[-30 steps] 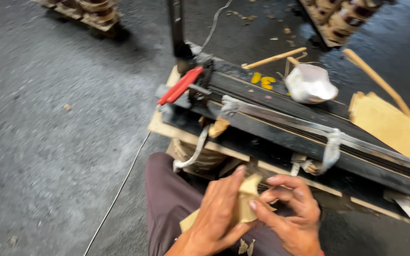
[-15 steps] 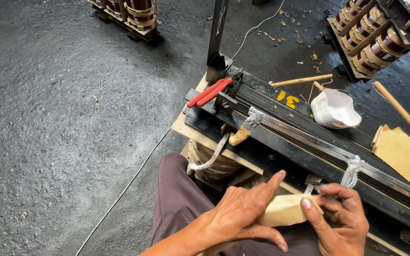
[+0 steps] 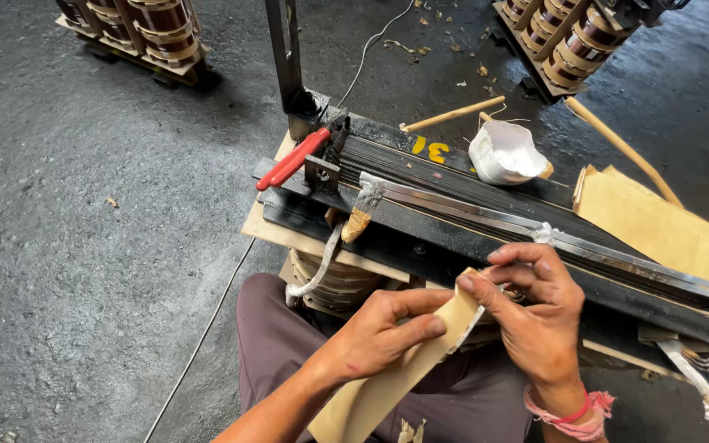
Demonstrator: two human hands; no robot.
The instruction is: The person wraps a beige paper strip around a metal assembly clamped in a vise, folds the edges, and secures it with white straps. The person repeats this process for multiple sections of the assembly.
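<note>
Both hands pinch a tan strip of stiff paper (image 3: 404,369) low in the frame, above the person's lap. At its upper end the right hand (image 3: 535,316) closes thumb and forefinger on the strip, while the left hand (image 3: 383,332) presses a thumb onto it just below, at eight o'clock from the right. Directly beyond the hands, at twelve o'clock, a long black laminated steel core (image 3: 469,213) lies slantwise, bound with white tape. Red-handled pliers (image 3: 293,160) rest at its eleven o'clock end. A crumpled white bowl (image 3: 504,154) sits on the core's far edge, and tan paper sheets (image 3: 666,230) lie at two o'clock.
</note>
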